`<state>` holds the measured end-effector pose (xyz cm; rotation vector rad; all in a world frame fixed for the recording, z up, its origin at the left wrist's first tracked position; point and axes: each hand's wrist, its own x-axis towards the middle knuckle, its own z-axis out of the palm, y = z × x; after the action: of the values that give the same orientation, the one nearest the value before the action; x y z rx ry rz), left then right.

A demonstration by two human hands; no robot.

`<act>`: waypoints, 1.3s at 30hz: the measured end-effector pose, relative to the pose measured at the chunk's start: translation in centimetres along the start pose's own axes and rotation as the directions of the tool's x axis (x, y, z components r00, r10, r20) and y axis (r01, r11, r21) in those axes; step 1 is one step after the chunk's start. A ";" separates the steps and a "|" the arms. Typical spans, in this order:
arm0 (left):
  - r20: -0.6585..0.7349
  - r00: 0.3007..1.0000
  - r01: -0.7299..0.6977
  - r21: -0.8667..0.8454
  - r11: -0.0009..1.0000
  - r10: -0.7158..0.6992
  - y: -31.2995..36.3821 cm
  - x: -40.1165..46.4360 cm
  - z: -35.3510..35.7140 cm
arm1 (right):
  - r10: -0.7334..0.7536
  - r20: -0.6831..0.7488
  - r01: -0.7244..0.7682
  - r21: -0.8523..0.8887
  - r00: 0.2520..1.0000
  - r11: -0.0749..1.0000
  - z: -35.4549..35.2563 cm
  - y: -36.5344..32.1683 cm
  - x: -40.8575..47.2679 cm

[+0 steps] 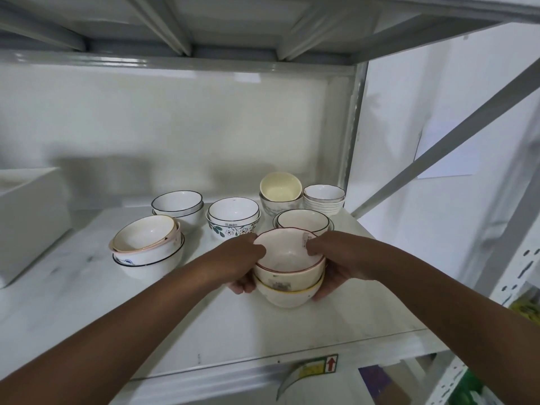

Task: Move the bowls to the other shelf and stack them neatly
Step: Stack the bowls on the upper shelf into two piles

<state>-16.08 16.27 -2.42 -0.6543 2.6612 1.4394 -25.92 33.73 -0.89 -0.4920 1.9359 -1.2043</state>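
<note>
- Two hands, left hand (244,263) and right hand (336,264), grip a stack of bowls (287,273), thumbs over the rim.
- More bowl stacks (233,219) sit behind on the shelf (87,302).

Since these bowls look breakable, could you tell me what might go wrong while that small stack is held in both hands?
The held stack is gripped only at its sides by the left hand and right hand; the lower yellow-rimmed bowl could slip out. The black-rimmed bowl sits right behind it and could be knocked. The pink-rimmed stack already sits tilted, so a jolt might topple it.
</note>
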 end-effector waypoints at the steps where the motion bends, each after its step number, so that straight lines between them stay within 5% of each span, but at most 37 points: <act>1: -0.007 1.000 -0.012 -0.001 1.000 0.012 0.0 0.0 0.0 | -0.006 0.003 0.006 0.002 1.000 1.000 0.0 0.1 0.0; 12: -0.022 0.999 -0.037 -0.026 0.999 0.036 -0.2 -0.4 0.1 | 0.015 -0.015 -0.015 0.027 1.000 1.000 0.1 0.4 0.0; 21: 0.104 0.990 0.120 -0.278 0.953 -0.094 -0.4 -2.6 0.1 | 0.003 -0.053 0.005 0.146 0.999 0.989 0.7 1.4 -0.6; 39: -0.095 0.993 0.032 -0.383 0.923 -0.074 -3.3 -4.6 -4.6 | -0.019 -0.061 0.033 0.245 0.998 0.969 5.6 -0.3 2.5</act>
<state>-9.89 12.60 -1.33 -0.8434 2.4272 1.9835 -23.03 28.75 -3.03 -0.3556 1.8001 -1.4667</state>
